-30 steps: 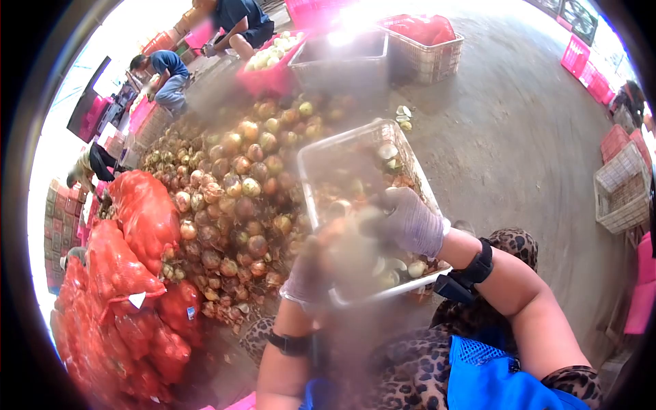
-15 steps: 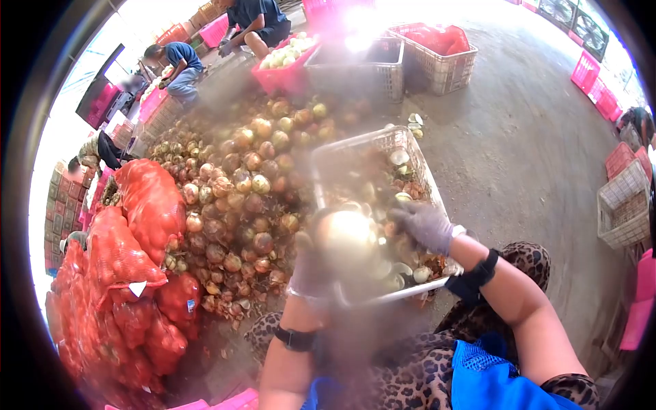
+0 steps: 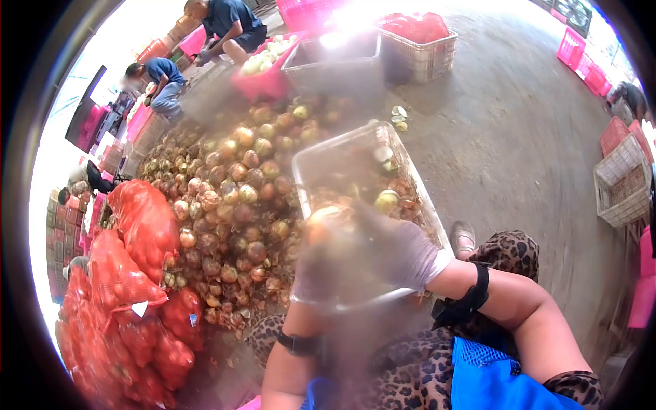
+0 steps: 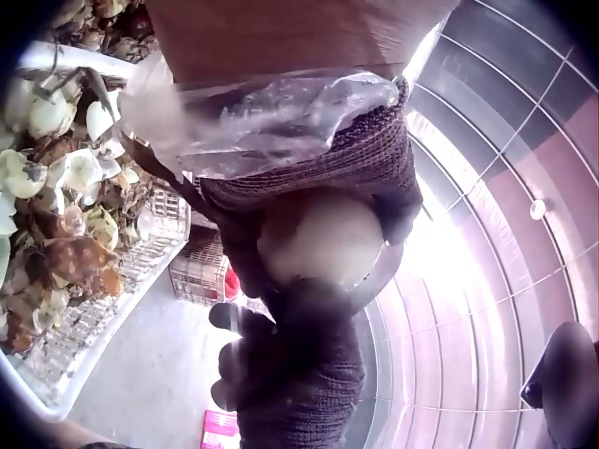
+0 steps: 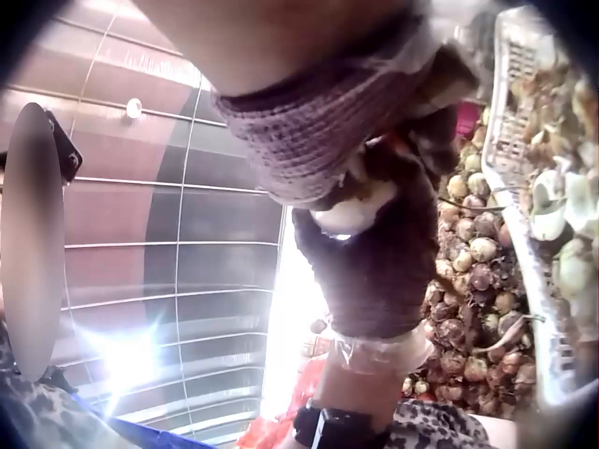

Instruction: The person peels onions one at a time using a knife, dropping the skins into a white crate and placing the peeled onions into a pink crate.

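Both hands wear purple knit gloves and meet over the near part of a white plastic crate (image 3: pixel 437 217). My left hand (image 3: pixel 316 273) grips a partly peeled onion (image 4: pixel 323 238), its pale flesh showing between the gloves. Against that same onion (image 5: pixel 356 210), the curled fingers of my right hand (image 4: pixel 299 369) press from the opposite side. In the right wrist view the right hand (image 5: pixel 309 131) covers much of the onion. A blur over the middle of the head view softens both hands. Onion peelings (image 4: pixel 80 248) and pale onion pieces fill the crate.
Left of the crate spreads a large heap of unpeeled onions (image 3: pixel 236 205). Red mesh sacks (image 3: pixel 137 287) stand at the near left. Farther back are a pink crate of peeled onions (image 3: pixel 266 68), more crates (image 3: pixel 420 58) and people working (image 3: pixel 229 31). White crates (image 3: pixel 622 181) stand at right.
Half a second ago my right hand was apart from the onion, out to the right over the crate. It has come back left onto the onion. The left hand keeps its hold.
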### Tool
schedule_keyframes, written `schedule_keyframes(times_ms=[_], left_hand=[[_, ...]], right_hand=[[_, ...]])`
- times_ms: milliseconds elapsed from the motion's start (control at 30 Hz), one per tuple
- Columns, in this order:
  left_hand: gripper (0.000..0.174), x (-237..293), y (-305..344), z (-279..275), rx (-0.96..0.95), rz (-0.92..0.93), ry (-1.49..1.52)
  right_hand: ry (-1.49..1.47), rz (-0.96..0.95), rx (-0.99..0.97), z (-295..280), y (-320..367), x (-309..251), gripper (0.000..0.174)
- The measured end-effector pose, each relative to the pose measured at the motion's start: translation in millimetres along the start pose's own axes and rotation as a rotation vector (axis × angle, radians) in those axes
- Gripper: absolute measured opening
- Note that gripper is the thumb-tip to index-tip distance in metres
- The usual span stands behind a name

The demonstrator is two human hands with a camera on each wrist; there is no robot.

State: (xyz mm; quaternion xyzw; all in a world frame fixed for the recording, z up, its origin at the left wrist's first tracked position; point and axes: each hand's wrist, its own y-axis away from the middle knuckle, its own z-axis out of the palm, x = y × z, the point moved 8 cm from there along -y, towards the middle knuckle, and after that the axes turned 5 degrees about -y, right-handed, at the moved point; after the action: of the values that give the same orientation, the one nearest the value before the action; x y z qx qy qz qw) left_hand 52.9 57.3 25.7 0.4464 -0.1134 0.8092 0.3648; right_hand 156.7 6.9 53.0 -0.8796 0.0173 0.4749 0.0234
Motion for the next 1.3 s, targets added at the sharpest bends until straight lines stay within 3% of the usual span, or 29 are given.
schedule_keyframes(times_ms=[67, 300, 400, 467, 567, 633, 733, 767, 833, 867, 933, 967, 1067, 1133, 1167, 1233, 1300], left_hand=[[0.082, 7.6, 1.6, 10.0, -0.010, 0.017, -0.152], [0.084, 8.1, 2.7, -14.4, 0.202, 0.238, -0.265], [0.085, 7.6, 12.6, -19.3, 0.189, 0.111, -0.262], [0.086, 10.8, 12.9, -21.6, 0.165, 0.159, -0.293], [0.088, 8.4, 7.3, -21.5, 0.100, 0.118, -0.289], [0.089, 6.5, 5.4, -20.4, 0.104, 0.115, -0.358], [0.087, 2.8, 7.0, -22.3, 0.112, 0.111, -0.292], [0.086, 2.8, 9.8, -21.5, 0.098, 0.090, -0.230], [0.084, 4.4, 15.9, -21.8, -0.078, 0.106, -0.070], [0.084, 14.2, 15.4, -19.2, -0.058, 0.145, -0.057], [0.083, 26.2, 19.2, -11.1, -0.021, 0.161, 0.019], [0.083, 26.9, 19.4, -7.0, -0.015, 0.135, 0.074], [0.088, 1.4, 3.9, -26.5, 0.010, 0.076, 0.012], [0.089, 0.5, -1.8, -14.4, -0.016, 0.051, -0.122], [0.089, 4.9, -3.6, -4.3, -0.066, 0.055, -0.231], [0.088, 4.9, -3.3, -5.7, -0.041, -0.029, -0.022], [0.077, -7.1, -7.8, -24.5, 0.018, -0.063, 0.033]], right_hand=[[0.080, -0.026, 0.008, 2.2, 2.7, -2.8, 0.088], [0.204, -0.001, -0.055, 6.1, 4.6, -5.9, 0.095], [0.299, 0.014, -0.133, 1.0, -2.2, -1.0, 0.087], [0.408, -0.125, -0.051, 6.4, -1.5, -1.2, 0.077], [0.408, -0.121, -0.067, 8.9, 0.7, -1.8, 0.064], [0.290, 0.060, -0.173, 8.8, -0.9, 5.9, 0.067], [0.508, -0.215, -0.141, 20.6, -4.5, 21.5, 0.078], [0.441, -0.037, -0.163, 17.9, -15.3, 48.6, 0.083], [0.734, -0.165, -0.328, 32.8, -23.1, 110.5, 0.044], [0.867, -0.247, -0.400, 39.9, -25.6, 140.8, 0.027], [0.617, -0.208, -0.343, 27.2, -22.0, 111.9, 0.016], [0.225, -0.018, -0.256, 11.6, -14.4, 80.7, 0.014], [-0.066, 0.005, -0.096, 12.6, -6.9, 42.4, 0.020], [-0.229, 0.089, -0.095, 4.5, 1.7, 28.0, 0.032], [-0.229, -0.007, -0.033, 5.2, -4.6, 38.5, 0.033], [-0.276, -0.070, 0.034, 0.8, -10.2, 37.7, 0.035], [-0.372, 0.002, 0.022, -0.7, -9.9, 37.0, 0.035]])
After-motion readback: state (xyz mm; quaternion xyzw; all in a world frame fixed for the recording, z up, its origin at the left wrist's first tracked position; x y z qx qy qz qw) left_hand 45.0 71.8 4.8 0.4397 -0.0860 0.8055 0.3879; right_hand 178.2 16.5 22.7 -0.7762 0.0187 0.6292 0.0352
